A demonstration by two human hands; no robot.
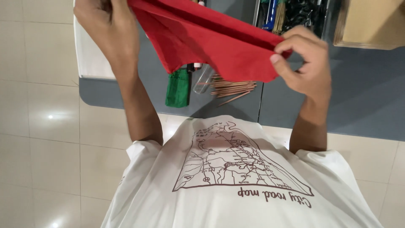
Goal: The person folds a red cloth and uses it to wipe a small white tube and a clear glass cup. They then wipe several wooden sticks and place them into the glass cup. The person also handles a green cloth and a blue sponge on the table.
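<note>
Both hands hold a red cloth pouch (pixel 211 40) stretched between them across the upper centre of the frame. Left hand (pixel 105 29), upper left, is clenched on one edge of the fabric; right hand (pixel 306 59), upper right, pinches the opposite edge between thumb and fingertips. Beneath the pouch, on a grey table (pixel 363 97), lie a folded green cloth (pixel 177 88), a clear plastic tube (pixel 203 79) and a loose bundle of wooden pencils (pixel 234 88). A tray of pens (pixel 291 14) sits at the upper right.

Risk, as a judgement: the right hand's grip is narrow and near the hem, so a firmer pull could slip the fabric free. The hanging corner could sweep the pencils towards the table edge.
</note>
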